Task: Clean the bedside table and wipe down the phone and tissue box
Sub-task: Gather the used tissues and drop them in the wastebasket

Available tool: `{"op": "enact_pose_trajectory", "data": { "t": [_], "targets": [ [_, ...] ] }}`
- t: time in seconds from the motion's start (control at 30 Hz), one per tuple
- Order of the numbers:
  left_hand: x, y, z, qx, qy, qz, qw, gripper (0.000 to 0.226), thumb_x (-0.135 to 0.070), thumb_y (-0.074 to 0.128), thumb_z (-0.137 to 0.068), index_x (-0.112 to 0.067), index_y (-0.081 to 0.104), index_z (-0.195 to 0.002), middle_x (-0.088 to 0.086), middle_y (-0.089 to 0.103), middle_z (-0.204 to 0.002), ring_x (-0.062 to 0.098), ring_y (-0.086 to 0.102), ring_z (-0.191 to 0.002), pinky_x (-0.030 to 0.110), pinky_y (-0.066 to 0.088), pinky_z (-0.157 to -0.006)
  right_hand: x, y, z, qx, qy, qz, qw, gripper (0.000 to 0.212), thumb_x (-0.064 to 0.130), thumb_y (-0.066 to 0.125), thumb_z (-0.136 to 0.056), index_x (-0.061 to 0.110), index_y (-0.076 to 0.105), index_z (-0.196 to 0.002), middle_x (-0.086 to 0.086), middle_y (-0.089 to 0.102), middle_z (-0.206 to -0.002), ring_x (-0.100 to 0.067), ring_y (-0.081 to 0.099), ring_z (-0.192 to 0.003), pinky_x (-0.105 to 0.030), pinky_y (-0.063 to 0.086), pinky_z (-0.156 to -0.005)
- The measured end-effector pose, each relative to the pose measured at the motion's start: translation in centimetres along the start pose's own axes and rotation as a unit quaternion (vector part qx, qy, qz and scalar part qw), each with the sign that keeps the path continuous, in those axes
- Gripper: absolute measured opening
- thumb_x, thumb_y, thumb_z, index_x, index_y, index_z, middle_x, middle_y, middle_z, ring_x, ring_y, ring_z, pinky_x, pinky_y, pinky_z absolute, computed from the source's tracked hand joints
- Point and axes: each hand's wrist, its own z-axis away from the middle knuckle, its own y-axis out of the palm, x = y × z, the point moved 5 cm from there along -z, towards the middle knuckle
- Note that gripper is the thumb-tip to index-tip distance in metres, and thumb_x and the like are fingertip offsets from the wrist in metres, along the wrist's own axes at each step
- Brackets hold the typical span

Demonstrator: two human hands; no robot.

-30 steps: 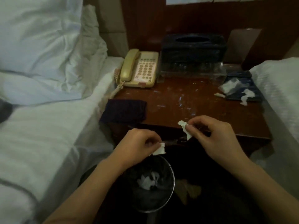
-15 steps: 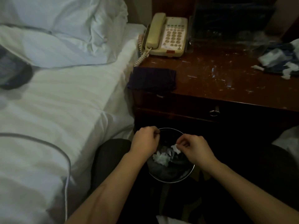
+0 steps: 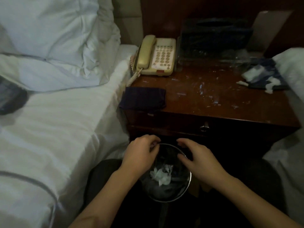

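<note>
So both hands are over the bin (image 3: 166, 193) on the floor: left hand (image 3: 139, 153) loosely curled, right hand (image 3: 199, 157) spread open, neither holding anything I can see. White scraps (image 3: 161, 175) sit in the bin. Up on the desk (image 3: 222, 111), phone (image 3: 156, 56) back left, tissue box (image 3: 213, 40) beside it, dark cloth (image 3: 143, 99) at the front-left corner

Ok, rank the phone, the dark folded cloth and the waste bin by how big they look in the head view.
1. waste bin, though it sits nearest the camera
2. phone and dark folded cloth, too alike to separate
</note>
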Motion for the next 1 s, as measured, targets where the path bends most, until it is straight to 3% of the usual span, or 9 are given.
{"op": "enact_pose_trajectory", "data": {
  "t": [0.17,0.3,0.5,0.6,0.7,0.8,1.0],
  "targets": [
    [-8.6,-4.6,-4.3,-0.050,0.090,0.023,0.994,0.021,-0.031,0.063,-0.098,-0.031,0.072,-0.117,-0.015,0.071,-0.108,0.003,0.065,-0.094,0.028,0.055,-0.085,-0.4,-11.7,1.5,-0.138,-0.025,0.016,0.990,0.031,0.032,0.062,-0.095,0.030,0.061,-0.126,0.018,0.062,-0.117,-0.001,0.058,-0.109,-0.023,0.049,-0.094],
    [-16.5,-4.7,-9.3,-0.004,0.159,-0.006,0.987,0.023,-0.034,0.058,-0.101,-0.031,0.068,-0.121,-0.012,0.068,-0.115,0.010,0.063,-0.101,0.032,0.054,-0.087,-4.4,-19.1,0.9,-0.236,-0.001,0.064,0.970,0.022,0.030,0.067,-0.091,0.029,0.068,-0.113,0.014,0.069,-0.106,-0.006,0.065,-0.100,-0.025,0.050,-0.084],
    [-24.8,-0.5,-17.5,0.059,0.206,-0.029,0.976,0.035,-0.034,0.060,-0.100,-0.028,0.061,-0.134,-0.002,0.066,-0.124,0.021,0.061,-0.114,0.043,0.053,-0.096,-11.5,-24.3,-0.4,-0.271,0.076,0.037,0.959,0.015,0.028,0.068,-0.090,0.032,0.070,-0.104,0.015,0.071,-0.089,-0.009,0.069,-0.086,-0.027,0.052,-0.074],
    [-26.9,2.1,-20.6,0.046,0.212,-0.045,0.975,0.051,-0.034,0.061,-0.099,-0.032,0.046,-0.148,0.002,0.058,-0.132,0.025,0.057,-0.120,0.038,0.050,-0.097,-14.5,-25.0,-1.3,-0.275,0.104,0.032,0.955,0.014,0.026,0.069,-0.090,0.030,0.071,-0.103,0.012,0.069,-0.085,-0.008,0.066,-0.081,-0.010,0.041,-0.064],
    [-28.4,4.0,-22.6,0.026,0.212,-0.025,0.977,0.056,-0.038,0.057,-0.101,-0.032,0.037,-0.153,0.001,0.050,-0.141,0.024,0.051,-0.126,0.038,0.046,-0.097,-16.5,-25.7,-1.9,-0.300,0.116,0.049,0.946,0.018,0.023,0.070,-0.090,0.023,0.071,-0.108,0.004,0.069,-0.096,-0.017,0.066,-0.091,-0.020,0.040,-0.070],
    [-30.4,4.4,-24.1,-0.019,0.237,0.001,0.971,0.044,-0.036,0.053,-0.104,-0.028,0.048,-0.147,-0.002,0.055,-0.141,0.020,0.054,-0.126,0.038,0.046,-0.099,-17.7,-26.6,-2.9,-0.318,0.125,0.089,0.935,0.028,0.025,0.068,-0.092,0.022,0.067,-0.120,-0.001,0.063,-0.114,-0.023,0.059,-0.106,-0.031,0.045,-0.081],
    [-33.5,5.7,-26.1,-0.028,0.206,-0.096,0.973,0.039,-0.035,0.057,-0.102,-0.021,0.054,-0.138,0.007,0.064,-0.129,0.029,0.061,-0.118,0.039,0.048,-0.088,-19.5,-27.2,-4.9,-0.293,0.158,0.106,0.937,0.044,0.033,0.061,-0.096,0.020,0.056,-0.137,-0.003,0.061,-0.126,-0.022,0.054,-0.117,-0.032,0.043,-0.087]
  ]
}}
